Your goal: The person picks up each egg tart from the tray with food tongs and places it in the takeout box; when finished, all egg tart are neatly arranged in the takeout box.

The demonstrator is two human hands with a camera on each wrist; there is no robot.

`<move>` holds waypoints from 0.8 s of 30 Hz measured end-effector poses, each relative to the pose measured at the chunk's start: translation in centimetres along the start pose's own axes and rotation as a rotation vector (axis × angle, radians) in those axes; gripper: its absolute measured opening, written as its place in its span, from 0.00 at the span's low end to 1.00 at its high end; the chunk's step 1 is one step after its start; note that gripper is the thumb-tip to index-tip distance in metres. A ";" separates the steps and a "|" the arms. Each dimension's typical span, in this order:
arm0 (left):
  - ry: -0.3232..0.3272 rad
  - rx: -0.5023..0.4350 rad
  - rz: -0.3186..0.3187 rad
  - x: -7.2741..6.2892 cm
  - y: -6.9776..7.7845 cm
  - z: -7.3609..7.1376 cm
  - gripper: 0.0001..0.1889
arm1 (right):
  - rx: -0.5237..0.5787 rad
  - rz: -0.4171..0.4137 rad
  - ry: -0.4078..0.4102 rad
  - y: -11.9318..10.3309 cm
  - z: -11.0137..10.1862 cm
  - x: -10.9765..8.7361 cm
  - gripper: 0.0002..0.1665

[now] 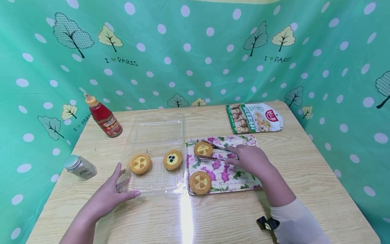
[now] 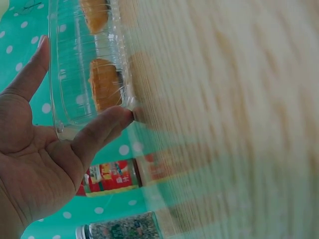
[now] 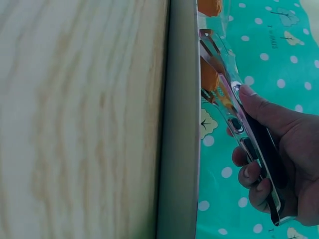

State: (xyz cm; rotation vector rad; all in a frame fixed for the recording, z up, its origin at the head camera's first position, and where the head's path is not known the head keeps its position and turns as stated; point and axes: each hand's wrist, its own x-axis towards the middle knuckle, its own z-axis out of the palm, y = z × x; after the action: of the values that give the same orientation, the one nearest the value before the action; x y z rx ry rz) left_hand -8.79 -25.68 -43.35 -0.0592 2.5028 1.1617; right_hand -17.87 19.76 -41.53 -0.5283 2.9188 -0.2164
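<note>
Right hand (image 1: 251, 158) grips tongs (image 1: 213, 158) astride 1 tart (image 1: 202, 149), far left on the floral tray (image 1: 233, 187); left hand (image 1: 106, 196), fingers spread, at the clear container (image 1: 156, 178) left of the tray.
</note>
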 end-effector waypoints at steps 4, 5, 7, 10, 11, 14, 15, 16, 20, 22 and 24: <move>0.008 -0.006 0.007 0.0 0.0 0.1 0.69 | -0.018 -0.017 0.010 -0.1 0.0 0.0 0.37; 0.009 -0.007 0.009 0.0 0.0 0.1 0.69 | -0.026 -0.020 0.014 -0.1 0.0 0.1 0.37; 0.011 -0.007 0.010 0.0 0.0 0.1 0.69 | -0.038 -0.025 0.023 -0.1 0.0 0.1 0.37; 0.010 -0.008 0.012 0.0 0.1 0.1 0.68 | -0.053 -0.030 0.036 -0.1 0.0 0.1 0.36; 0.009 -0.009 0.013 -0.1 0.1 0.0 0.68 | -0.056 -0.032 0.039 -0.1 0.1 0.1 0.36; 0.008 -0.008 0.012 -0.1 0.2 0.0 0.68 | -0.059 -0.040 0.049 0.0 0.1 0.1 0.36; 0.008 -0.007 0.012 -0.1 0.2 0.0 0.68 | -0.059 -0.043 0.053 0.0 0.1 0.1 0.36; 0.007 -0.006 0.011 0.0 0.2 0.0 0.68 | -0.060 -0.046 0.054 0.0 0.0 0.0 0.36; 0.006 -0.003 0.009 0.0 0.1 0.0 0.68 | -0.061 -0.056 0.061 0.0 -0.1 0.0 0.36; 0.005 -0.001 0.007 0.0 0.1 0.0 0.68 | -0.063 -0.063 0.065 0.1 -0.2 0.0 0.36; 0.005 0.002 0.007 0.0 0.0 0.0 0.68 | -0.061 -0.068 0.071 0.1 -0.3 -0.1 0.36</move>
State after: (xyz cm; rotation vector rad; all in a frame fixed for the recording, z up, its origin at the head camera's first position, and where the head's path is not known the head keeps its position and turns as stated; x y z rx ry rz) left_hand -8.79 -25.65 -43.31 -0.0535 2.5102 1.1633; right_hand -17.90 19.92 -41.27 -0.6428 2.9867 -0.1585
